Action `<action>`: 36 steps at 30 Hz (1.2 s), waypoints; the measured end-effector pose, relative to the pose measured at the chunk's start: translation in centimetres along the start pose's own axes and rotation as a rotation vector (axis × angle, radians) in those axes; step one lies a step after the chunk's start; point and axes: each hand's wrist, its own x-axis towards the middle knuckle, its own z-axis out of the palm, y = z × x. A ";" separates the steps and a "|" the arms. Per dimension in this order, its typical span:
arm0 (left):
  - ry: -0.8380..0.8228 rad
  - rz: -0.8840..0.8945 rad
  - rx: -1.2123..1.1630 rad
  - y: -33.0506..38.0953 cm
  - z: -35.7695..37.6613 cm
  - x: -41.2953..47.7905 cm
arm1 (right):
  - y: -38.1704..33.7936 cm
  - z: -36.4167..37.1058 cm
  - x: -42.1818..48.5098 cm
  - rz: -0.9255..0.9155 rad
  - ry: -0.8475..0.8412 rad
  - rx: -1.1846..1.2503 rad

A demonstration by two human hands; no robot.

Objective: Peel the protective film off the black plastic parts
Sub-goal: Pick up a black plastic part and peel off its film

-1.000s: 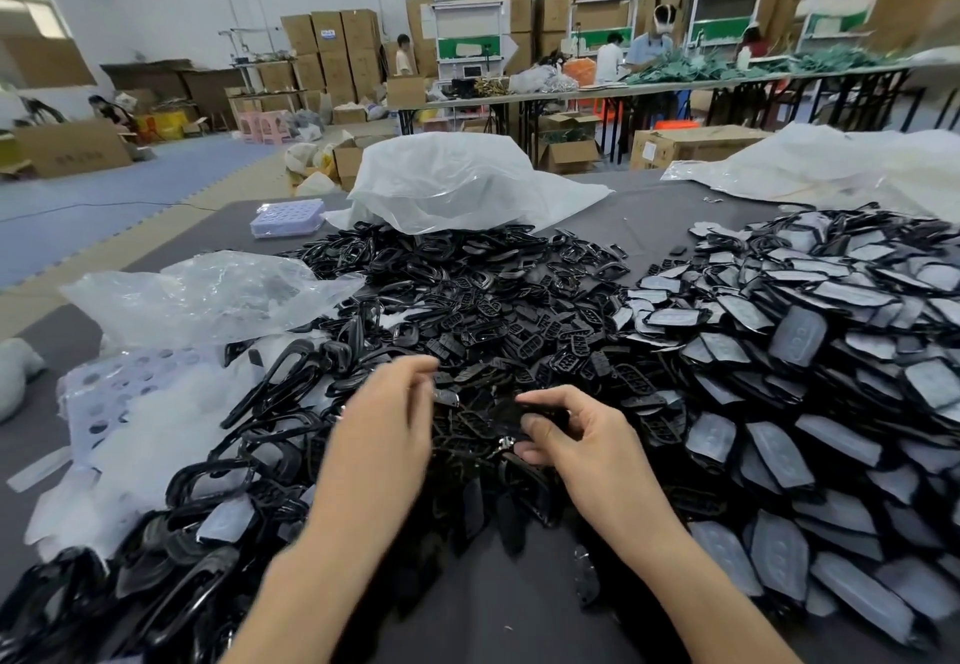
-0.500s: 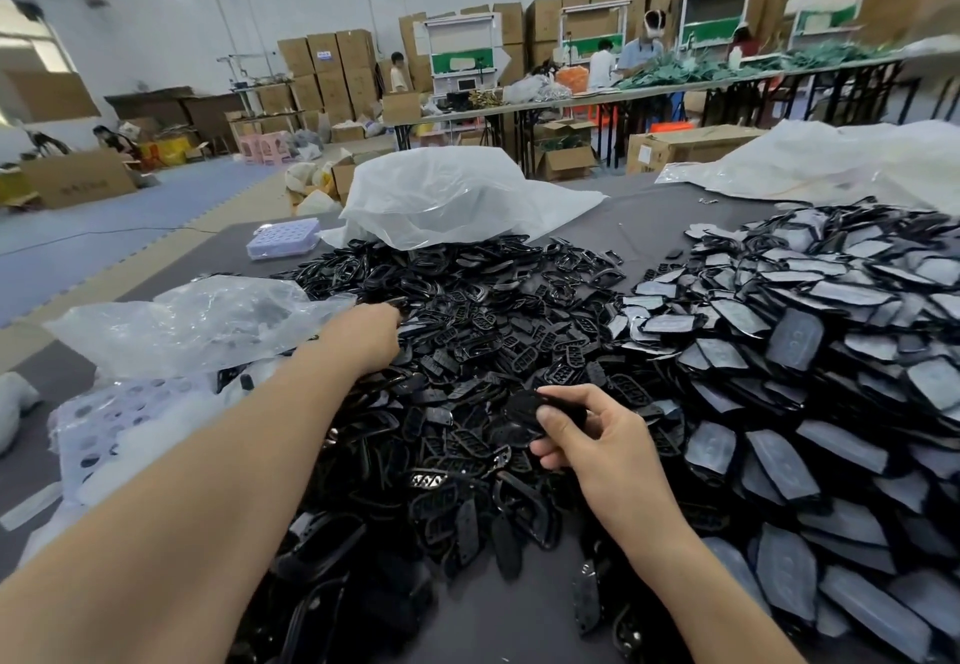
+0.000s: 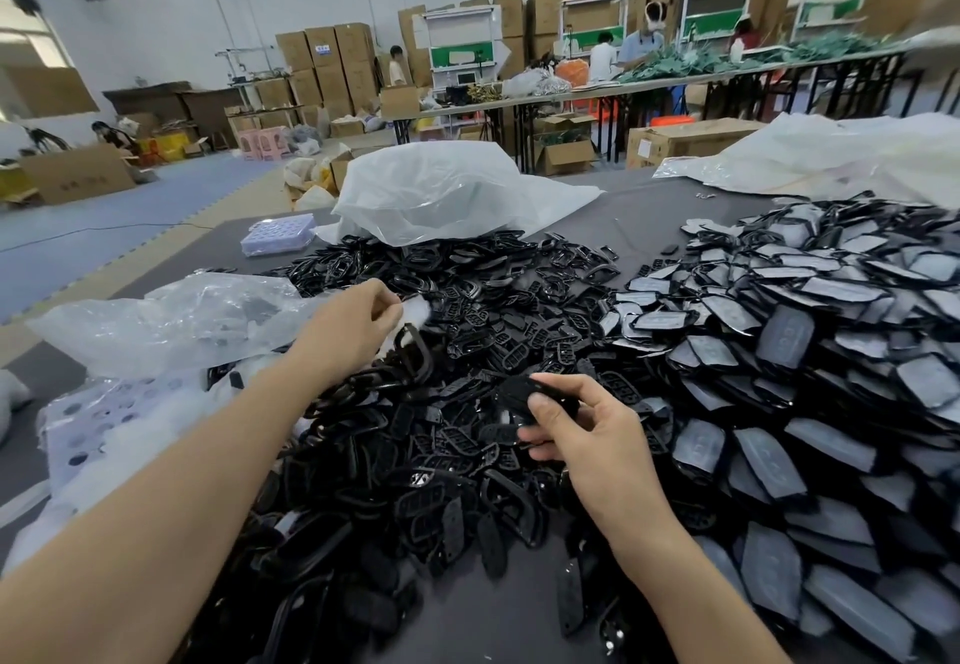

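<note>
Small black plastic part (image 3: pixel 519 393): low centre, just above the near side of the middle heap, pinched between the thumb and curled fingers of the right hand (image 3: pixel 587 434). Its face looked dark and bare; could not tell whether any film remained on it.

Left hand (image 3: pixel 353 323): reached out over the heap's left side, fingers curled, thumb and fingertips apparently nipping a whitish scrap of thin film (image 3: pixel 417 309), just beside the crumpled clear plastic bag (image 3: pixel 171 320). Judged the scrap to be peeled film.

Middle heap of glossy black frames and button pads (image 3: pixel 493 310): no grey covering seen, so probably finished stock.

Right heap of flat black parts under dull grey film (image 3: pixel 810 351): large, piled deep, touching the middle heap. Both lay on the grey table (image 3: pixel 644 211).

Judgement: one part about done; the bulk of the job was left, with many filmed parts waiting.
</note>
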 end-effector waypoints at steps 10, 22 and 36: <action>0.016 0.022 -0.514 4.8 2.5 -13.0 | -1.5 1.1 -1.0 0.120 -0.170 0.371; 0.269 -0.149 -0.799 5.1 4.2 -14.6 | -1.0 0.7 -0.7 0.089 -0.059 0.225; -0.041 -0.075 -1.176 6.0 3.8 -15.6 | -1.1 0.8 -1.2 -0.005 0.002 0.028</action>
